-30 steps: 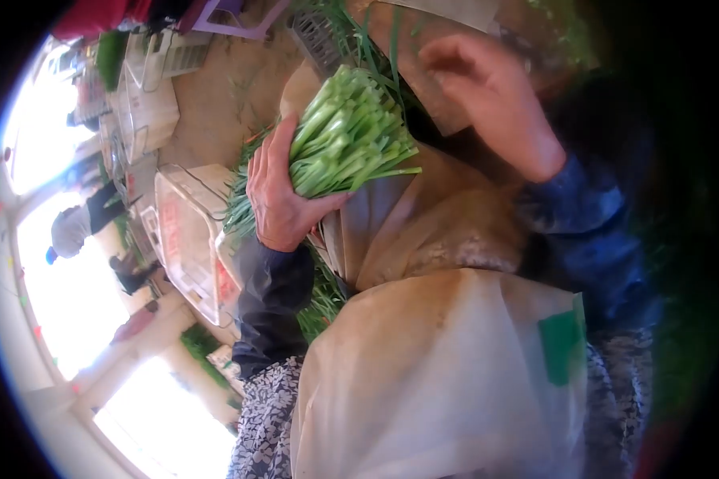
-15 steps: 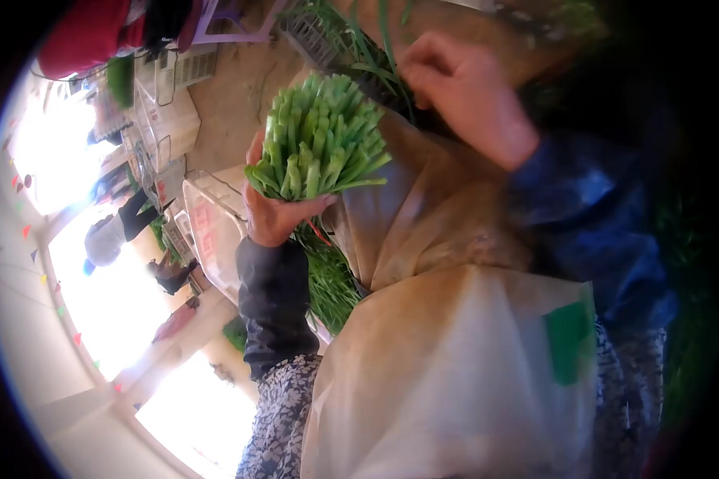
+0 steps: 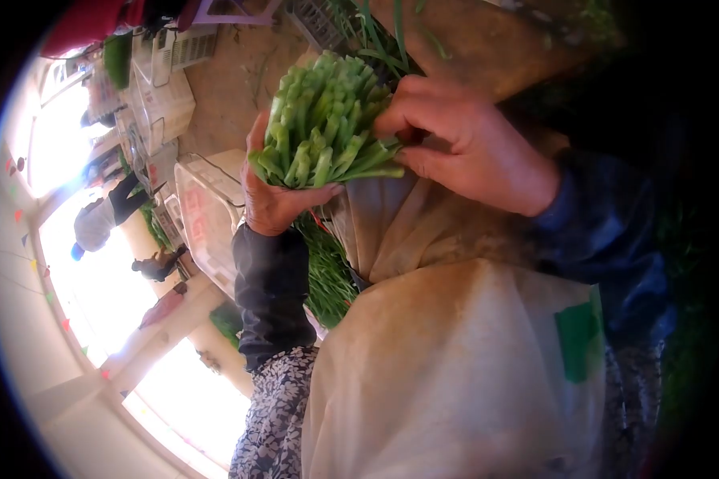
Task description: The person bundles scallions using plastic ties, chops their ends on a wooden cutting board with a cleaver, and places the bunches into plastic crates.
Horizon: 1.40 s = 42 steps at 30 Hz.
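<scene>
A thick bunch of green stalks (image 3: 319, 120) is held with its cut ends facing up toward the camera. My left hand (image 3: 273, 191) is wrapped round it from the left and below, thumb across the near side. At the bunch's right edge, my right hand (image 3: 463, 144) pinches the outer stalk ends between thumb and fingers. Below my left hand, more long green leaves (image 3: 327, 275) lie beside the stained apron (image 3: 447, 367) that covers my lap.
White plastic crates (image 3: 204, 207) stand on the floor at the left. A grey basket (image 3: 315, 24) with loose leaves is beyond the bunch. Another person (image 3: 100, 219) is far off by the bright windows, and someone's red clothing (image 3: 84, 24) shows at the top left.
My right hand has come down and left onto the bunch's edge, its fingers closing on stalk ends. The bunch has turned from lying sideways to showing its cut ends in my left hand.
</scene>
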Each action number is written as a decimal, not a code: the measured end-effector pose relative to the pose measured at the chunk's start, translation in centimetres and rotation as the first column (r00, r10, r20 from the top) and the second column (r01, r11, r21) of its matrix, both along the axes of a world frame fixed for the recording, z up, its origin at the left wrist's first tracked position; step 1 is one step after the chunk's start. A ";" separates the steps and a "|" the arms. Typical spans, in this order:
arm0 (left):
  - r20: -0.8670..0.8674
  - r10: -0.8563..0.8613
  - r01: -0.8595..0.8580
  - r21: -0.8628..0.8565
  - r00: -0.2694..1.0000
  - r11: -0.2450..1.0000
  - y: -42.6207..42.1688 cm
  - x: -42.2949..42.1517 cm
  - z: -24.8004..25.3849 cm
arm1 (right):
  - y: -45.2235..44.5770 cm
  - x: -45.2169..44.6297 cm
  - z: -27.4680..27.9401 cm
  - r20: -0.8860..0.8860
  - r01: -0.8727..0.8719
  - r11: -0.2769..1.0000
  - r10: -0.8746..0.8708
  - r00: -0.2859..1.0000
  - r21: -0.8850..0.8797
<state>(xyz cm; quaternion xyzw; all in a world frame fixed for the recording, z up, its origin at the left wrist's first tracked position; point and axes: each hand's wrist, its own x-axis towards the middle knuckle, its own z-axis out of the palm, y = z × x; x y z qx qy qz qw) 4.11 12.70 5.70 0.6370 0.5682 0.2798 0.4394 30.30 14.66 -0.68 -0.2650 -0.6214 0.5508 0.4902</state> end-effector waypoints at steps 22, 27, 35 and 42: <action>-0.490 -0.084 0.225 0.236 0.867 0.945 -1.1 0.1 1.2 | -2.6 -3.2 -0.1 -0.190 0.040 0.972 -0.085 0.978 -0.230; -0.399 0.016 0.134 0.344 0.917 0.929 -1.4 1.4 0.0 | -3.1 -2.4 -0.1 0.027 0.125 0.992 -0.125 0.992 0.029; -0.317 -0.003 0.096 0.276 0.948 0.956 -0.3 1.9 0.5 | 0.7 -4.9 -2.1 -0.459 -0.142 0.747 -0.236 0.856 -0.649; -0.604 0.129 0.237 0.488 0.786 0.840 -0.2 5.2 1.1 | 2.4 -7.9 0.5 -0.772 -0.608 0.479 -0.342 0.535 -0.633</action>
